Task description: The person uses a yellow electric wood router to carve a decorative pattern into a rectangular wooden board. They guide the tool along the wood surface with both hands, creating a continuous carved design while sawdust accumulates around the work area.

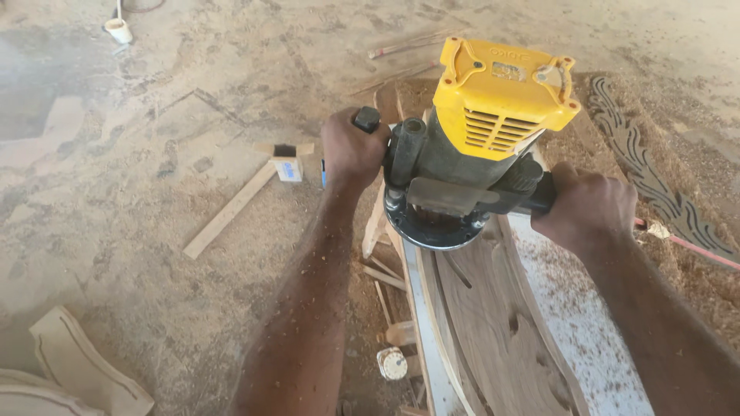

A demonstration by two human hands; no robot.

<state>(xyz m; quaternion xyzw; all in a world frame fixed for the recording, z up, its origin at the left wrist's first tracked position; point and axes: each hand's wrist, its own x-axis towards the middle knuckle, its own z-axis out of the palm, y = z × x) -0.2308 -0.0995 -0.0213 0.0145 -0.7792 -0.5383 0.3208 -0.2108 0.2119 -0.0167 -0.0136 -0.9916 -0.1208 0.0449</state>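
My left hand (351, 150) and right hand (590, 206) each wrap fingers tightly around a side handle of a yellow-topped router (470, 142), centre of frame. The router sits between my fists, its round base on a curved wooden panel (493, 323). A carved piece, possibly wood, (655, 181) lies right.

One view only, from a camera worn on the person's head. It looks steeply down and forward along both forearms, close to the work. The router (470, 146) sits centre frame, upper half, with the left hand (351, 150) and right hand (590, 208) on either side of it. The desk (586, 331) fills the lower right. The floor (139, 192) takes up the left side and top edge. No second view is available for overlap.
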